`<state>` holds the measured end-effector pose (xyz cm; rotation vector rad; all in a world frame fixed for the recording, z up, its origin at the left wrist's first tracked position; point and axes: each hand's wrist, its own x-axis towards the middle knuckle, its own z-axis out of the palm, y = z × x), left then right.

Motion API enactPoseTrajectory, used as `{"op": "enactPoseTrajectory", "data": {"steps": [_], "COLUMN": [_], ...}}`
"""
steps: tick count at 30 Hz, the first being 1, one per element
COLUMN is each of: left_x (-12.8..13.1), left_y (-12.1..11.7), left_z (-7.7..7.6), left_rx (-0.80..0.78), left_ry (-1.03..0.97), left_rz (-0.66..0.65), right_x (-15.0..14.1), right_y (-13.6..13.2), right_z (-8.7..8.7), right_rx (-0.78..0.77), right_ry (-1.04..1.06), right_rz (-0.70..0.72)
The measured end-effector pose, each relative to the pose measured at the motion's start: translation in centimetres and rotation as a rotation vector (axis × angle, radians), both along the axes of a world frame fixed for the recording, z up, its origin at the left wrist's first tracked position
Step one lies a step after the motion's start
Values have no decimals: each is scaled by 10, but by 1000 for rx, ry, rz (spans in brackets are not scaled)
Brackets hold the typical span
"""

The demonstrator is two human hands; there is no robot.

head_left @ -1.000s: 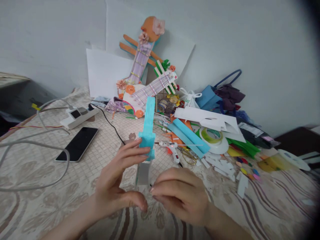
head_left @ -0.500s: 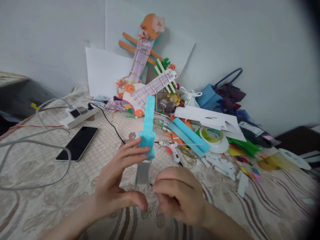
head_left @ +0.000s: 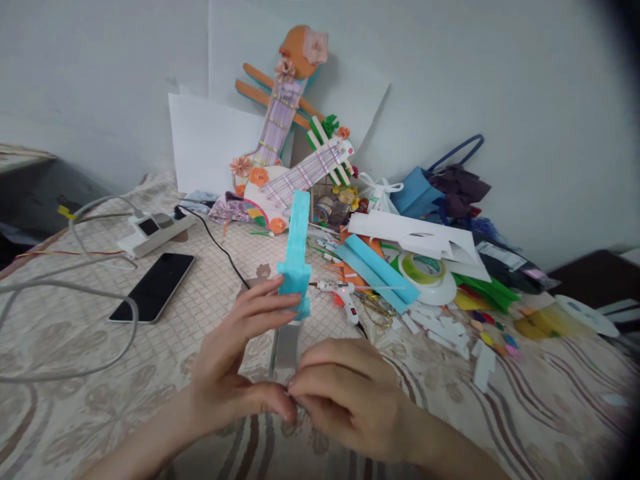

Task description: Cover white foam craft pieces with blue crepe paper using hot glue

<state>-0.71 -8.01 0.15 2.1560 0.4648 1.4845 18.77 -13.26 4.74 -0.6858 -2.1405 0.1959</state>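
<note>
A bright blue paper-covered strip point(head_left: 298, 230) with a wider crosspiece stands out in front of me. My left hand point(head_left: 235, 360) has its fingers stretched flat across the strip's lower part, its thumb spread away below. Under the blue part is a grey panel point(head_left: 287, 345) with clear-looking edges, partly hidden by my hands. My right hand point(head_left: 350, 393) is closed in a pinch, its fingertips at my left thumb tip. What those fingertips hold is too small and hidden to name.
A white glue gun point(head_left: 345, 297) with its light on lies beyond my right hand. Rolled blue paper point(head_left: 380, 273), tape point(head_left: 424, 268) and white scraps point(head_left: 445, 330) are at right. Left are a phone point(head_left: 154, 287), cable point(head_left: 133, 340) and power strip point(head_left: 157, 235). Decorated craft guitars point(head_left: 283, 123) lean behind.
My right hand has moved left, bringing its pinched fingertips to my left thumb. A small dark tip seen at those fingers earlier is now hidden. The left hand and blue strip stay put.
</note>
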Motion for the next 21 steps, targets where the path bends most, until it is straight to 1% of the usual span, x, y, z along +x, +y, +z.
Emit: {"op": "enactPoseTrajectory", "data": {"steps": [6,15,17,21], "left_x": [-1,1,2,2], "left_y": [0,0,-1,-3], "left_z": [-2,1,2,3], "left_rx": [13,35,24,-11], "left_ry": [7,-16,-20,-16], "left_rz": [37,19,21,35], "right_x": [-1,0,3,15], "right_y": [1,2,2,3], "right_z": [-6,-13,-12,-9], "right_rx": [-86,-100,-168,-359], "right_ry": [28,31,42,94], "right_rz": [-65,-117,-106,-46]}}
